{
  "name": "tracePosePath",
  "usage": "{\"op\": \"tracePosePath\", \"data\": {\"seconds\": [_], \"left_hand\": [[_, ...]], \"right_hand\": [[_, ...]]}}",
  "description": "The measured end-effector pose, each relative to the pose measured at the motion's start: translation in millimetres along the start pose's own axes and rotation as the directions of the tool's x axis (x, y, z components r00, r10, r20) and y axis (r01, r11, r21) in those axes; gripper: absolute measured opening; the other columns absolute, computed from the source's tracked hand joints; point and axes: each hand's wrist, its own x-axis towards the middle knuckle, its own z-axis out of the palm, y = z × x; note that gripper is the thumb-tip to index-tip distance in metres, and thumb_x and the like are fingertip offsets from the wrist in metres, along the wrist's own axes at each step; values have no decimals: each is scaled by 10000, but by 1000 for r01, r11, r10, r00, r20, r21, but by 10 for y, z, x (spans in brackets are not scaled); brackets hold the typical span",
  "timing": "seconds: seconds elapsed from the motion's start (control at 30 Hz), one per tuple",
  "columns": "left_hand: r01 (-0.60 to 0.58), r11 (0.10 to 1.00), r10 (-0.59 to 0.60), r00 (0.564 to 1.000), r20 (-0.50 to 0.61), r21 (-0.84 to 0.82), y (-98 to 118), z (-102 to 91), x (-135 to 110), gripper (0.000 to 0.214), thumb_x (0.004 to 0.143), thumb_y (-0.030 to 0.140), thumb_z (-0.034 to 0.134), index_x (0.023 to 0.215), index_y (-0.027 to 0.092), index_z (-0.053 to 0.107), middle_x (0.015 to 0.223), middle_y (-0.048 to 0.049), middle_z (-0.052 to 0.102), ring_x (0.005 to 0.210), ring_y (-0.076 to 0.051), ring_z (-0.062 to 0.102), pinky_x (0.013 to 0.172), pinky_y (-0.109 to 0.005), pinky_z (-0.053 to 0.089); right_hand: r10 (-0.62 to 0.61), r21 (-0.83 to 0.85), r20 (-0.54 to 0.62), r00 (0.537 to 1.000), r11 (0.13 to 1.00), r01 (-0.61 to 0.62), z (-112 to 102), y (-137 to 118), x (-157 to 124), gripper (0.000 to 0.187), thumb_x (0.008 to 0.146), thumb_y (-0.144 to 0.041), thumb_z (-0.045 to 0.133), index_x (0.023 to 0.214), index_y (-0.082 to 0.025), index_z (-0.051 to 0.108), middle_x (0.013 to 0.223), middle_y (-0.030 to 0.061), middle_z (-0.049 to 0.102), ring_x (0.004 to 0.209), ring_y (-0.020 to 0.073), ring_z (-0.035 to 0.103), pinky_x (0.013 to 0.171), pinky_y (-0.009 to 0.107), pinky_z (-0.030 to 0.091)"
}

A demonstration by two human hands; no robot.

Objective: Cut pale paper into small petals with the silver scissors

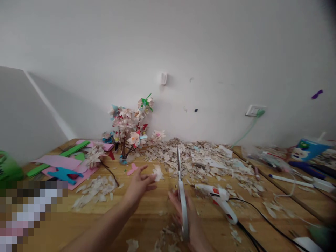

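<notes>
My left hand (140, 183) is over the middle of the table with its fingers spread. Just beyond its fingertips is a small white petal-like piece (158, 173); whether they touch is unclear. My right hand (190, 213) is closed round the handle of a pair of scissors (180, 185), whose blades point away from me toward the wall. To the left of my left hand lies a small pile of whitish petals (98, 190). A pink paper cutout (132, 169) rests beyond that hand. Right of the scissors is a white hot glue gun (219, 196).
Handmade flowers (128, 120) stand in a glass (126, 160) near the wall. Dry pale scraps (194, 157) spread over the back. Coloured paper and a blue cutout (65, 174) lie left. A black cable (262, 210) crosses the right side, near a white pen (291, 180) and a blue cup (311, 149).
</notes>
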Motion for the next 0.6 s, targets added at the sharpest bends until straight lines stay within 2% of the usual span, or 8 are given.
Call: {"op": "tracePosePath", "data": {"seconds": [0.1,0.23,0.3,0.4,0.6], "left_hand": [[32,997,-31,999,27,-69,-73,-133,-295,793,540,270,797,1209,129,393,625,6,643,618,-169,640,609,-314,530],[52,991,-42,996,83,-122,-227,-216,-524,973,497,338,813,1293,81,315,617,-8,677,555,-133,610,605,-258,471],[48,991,-33,992,119,-123,-297,-238,-564,978,534,342,796,1316,70,275,629,-19,689,557,-123,601,604,-239,442],[37,986,-8,986,169,-164,-375,-272,-563,958,564,317,784,1322,76,250,659,-27,696,608,-132,610,622,-234,428],[32,990,-9,987,162,-138,-367,-345,-515,921,545,282,793,1282,72,283,624,-11,682,545,-108,578,566,-206,403]], "right_hand": [[38,43,25,999,998,-39,80,-52,-105,312,593,-468,688,709,-245,502,518,-62,579,384,124,485,368,242,379],[84,84,128,988,992,-95,111,-150,-244,312,548,-361,737,756,-231,544,635,-27,652,530,144,581,522,266,473],[77,50,158,984,995,-86,110,-180,-269,296,519,-286,743,726,-222,542,618,-40,626,577,143,588,565,259,477],[89,-18,167,982,996,-87,116,-191,-262,281,496,-227,718,696,-213,522,606,-52,590,569,133,568,547,247,456],[161,-90,246,956,986,-143,111,-166,-253,268,543,-210,692,741,-214,512,582,-58,591,541,125,538,542,248,432]]}}
